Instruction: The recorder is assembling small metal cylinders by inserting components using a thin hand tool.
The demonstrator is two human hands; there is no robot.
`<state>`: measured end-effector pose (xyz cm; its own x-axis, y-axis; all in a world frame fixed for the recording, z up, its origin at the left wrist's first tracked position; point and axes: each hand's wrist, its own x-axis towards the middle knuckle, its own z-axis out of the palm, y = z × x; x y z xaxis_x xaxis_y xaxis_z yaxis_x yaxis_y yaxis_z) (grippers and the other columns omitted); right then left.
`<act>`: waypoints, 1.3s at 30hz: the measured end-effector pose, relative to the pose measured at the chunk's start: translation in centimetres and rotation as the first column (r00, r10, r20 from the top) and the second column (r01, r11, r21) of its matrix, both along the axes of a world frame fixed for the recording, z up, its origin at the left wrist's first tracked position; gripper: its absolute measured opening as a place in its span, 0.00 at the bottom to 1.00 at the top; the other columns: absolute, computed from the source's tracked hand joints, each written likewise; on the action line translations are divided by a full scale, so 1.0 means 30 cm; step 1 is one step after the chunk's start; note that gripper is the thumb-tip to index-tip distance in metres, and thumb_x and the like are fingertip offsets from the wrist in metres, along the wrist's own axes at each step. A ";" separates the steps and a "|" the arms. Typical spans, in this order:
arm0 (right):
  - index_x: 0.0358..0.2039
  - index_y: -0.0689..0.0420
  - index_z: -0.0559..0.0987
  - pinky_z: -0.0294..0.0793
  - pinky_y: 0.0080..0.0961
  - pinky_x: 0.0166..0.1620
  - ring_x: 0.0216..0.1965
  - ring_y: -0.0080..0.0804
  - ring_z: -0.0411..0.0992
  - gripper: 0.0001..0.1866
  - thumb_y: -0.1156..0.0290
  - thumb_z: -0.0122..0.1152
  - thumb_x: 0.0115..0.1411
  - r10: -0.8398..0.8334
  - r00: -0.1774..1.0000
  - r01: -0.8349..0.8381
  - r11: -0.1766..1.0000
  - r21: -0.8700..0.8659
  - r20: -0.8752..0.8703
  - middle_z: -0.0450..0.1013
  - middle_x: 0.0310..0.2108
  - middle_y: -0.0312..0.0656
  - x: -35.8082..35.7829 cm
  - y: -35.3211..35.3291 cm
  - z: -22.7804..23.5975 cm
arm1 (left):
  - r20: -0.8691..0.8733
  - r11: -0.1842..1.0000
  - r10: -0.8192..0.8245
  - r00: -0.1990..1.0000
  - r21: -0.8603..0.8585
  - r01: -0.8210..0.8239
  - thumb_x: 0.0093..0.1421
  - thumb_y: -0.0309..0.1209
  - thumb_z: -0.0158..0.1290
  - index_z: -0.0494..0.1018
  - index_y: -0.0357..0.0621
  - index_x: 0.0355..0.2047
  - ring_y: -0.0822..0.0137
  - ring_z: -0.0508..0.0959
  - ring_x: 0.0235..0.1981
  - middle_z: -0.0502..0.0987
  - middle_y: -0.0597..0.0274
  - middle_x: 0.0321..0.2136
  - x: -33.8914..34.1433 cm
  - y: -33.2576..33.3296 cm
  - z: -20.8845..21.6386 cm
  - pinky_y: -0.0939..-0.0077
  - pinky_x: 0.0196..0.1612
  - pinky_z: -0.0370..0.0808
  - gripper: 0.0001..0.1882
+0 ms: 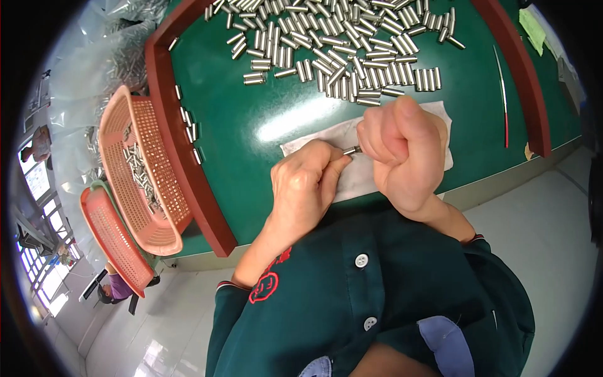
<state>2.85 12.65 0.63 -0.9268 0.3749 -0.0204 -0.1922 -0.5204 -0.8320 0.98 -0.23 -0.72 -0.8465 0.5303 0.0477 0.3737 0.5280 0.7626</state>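
My left hand is closed, pinching a small shiny metal cylinder between thumb and fingertips. Close to its right end my right hand is curled into a fist, thumb side up. A short dark piece shows between the cylinder and the right fingers; what the fist grips is mostly hidden. Both hands are over a white cloth spread on the green tabletop. Beyond them lies a large loose spread of similar metal cylinders, some lined up side by side.
Red-brown wooden rails border the table left and right, with several cylinders along the left one. A pink basket holding small metal parts stands outside it, beside another basket. A thin red-handled tool lies at the right.
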 end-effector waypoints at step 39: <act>0.09 0.53 0.52 0.42 0.19 0.16 0.11 0.18 0.42 0.21 0.68 0.33 0.60 0.004 0.999 -0.006 0.999 -0.047 -0.037 0.48 0.07 0.31 0.008 0.013 -0.013 | -0.191 0.993 -0.048 0.980 -0.112 0.027 0.46 0.23 0.55 0.72 0.36 0.23 0.68 0.69 0.13 0.71 0.57 0.14 -0.169 -0.009 0.055 0.80 0.18 0.65 0.04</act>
<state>3.09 13.03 0.26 -0.9291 0.3699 -0.0033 -0.2199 -0.5595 -0.7991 -4.10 -0.51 0.93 -0.8062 0.5726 0.1490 0.5295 0.5859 0.6135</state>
